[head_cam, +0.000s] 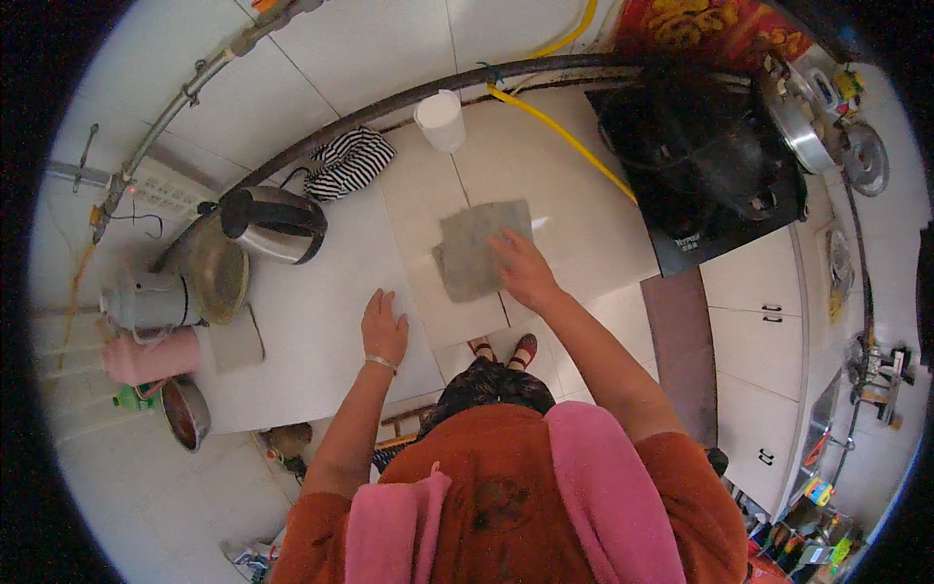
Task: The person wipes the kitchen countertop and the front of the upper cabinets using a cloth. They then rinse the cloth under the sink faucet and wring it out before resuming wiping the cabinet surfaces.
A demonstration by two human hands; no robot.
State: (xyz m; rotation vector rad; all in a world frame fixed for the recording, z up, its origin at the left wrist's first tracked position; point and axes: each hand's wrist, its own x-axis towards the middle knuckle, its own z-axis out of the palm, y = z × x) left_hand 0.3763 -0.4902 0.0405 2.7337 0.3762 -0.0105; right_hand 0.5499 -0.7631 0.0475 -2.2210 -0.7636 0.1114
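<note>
A folded grey cloth lies on the pale tiled counter in front of me, with a second fold showing at its lower left. My right hand is over the cloth's right side, fingers spread; whether they press on it is hard to tell. To the left, my left hand hovers over or rests on the white countertop, holding nothing, with a bracelet at the wrist.
Along the wall stand a steel kettle, a striped cloth item and a white cup. A yellow hose runs to the black gas stove. Pots and a pink container crowd the far left; a metal bowl sits at the edge.
</note>
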